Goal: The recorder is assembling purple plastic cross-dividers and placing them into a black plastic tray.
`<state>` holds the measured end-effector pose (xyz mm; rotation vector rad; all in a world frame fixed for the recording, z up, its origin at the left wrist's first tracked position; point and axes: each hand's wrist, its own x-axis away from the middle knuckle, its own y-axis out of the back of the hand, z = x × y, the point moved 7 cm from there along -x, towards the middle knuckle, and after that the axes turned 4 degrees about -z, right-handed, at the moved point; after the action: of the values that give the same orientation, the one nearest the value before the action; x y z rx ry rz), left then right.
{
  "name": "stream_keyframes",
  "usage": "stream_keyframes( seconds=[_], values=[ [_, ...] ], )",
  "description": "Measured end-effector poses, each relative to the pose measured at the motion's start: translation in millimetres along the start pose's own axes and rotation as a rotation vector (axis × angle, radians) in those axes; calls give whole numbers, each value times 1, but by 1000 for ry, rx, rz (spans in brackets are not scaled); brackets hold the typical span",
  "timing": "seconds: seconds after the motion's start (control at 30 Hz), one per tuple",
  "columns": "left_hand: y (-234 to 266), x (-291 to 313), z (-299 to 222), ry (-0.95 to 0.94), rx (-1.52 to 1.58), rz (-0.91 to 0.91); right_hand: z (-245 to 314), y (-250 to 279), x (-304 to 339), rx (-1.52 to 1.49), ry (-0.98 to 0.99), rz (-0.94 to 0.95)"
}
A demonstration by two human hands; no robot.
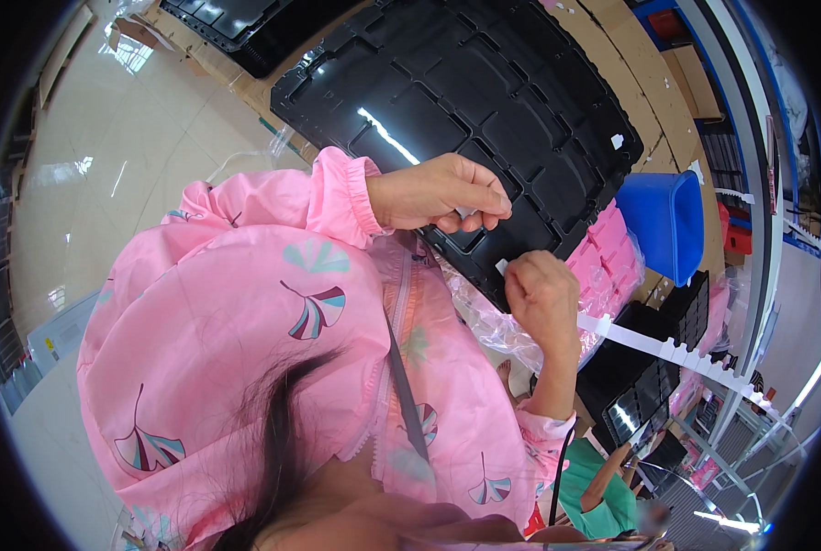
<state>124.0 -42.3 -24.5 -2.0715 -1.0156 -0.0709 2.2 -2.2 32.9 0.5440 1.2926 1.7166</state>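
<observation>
Your left hand [442,193] pinches a small white piece [465,212] over the black tray [456,92]. Your right hand [543,298] is closed on a long white strip [667,349], beside the pink bags [608,257].

I see the black tray [484,101] filling the space ahead of both hands; the blue bin [667,220] and pink packs [612,253] block the right. Open floor [135,156] lies left.

A factory packing floor: stacked black moulded trays [484,92], cardboard-covered benches [649,101] (bagged pink parts [603,262] beside).
</observation>
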Motion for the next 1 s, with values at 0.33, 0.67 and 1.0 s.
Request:
stream_keyframes(
  seconds=[0.33, 0.67, 1.0],
  values=[
    [1, 2, 2, 21, 4, 11, 6, -1, 0, -17, -4, 26],
    [-1, -1, -4, -28, -54, 13, 2, 23, -6, -391, -156, -116],
    [19, -3, -12, -29, 84, -67, -4, 18, -73, -375, -86, -250]
  ],
)
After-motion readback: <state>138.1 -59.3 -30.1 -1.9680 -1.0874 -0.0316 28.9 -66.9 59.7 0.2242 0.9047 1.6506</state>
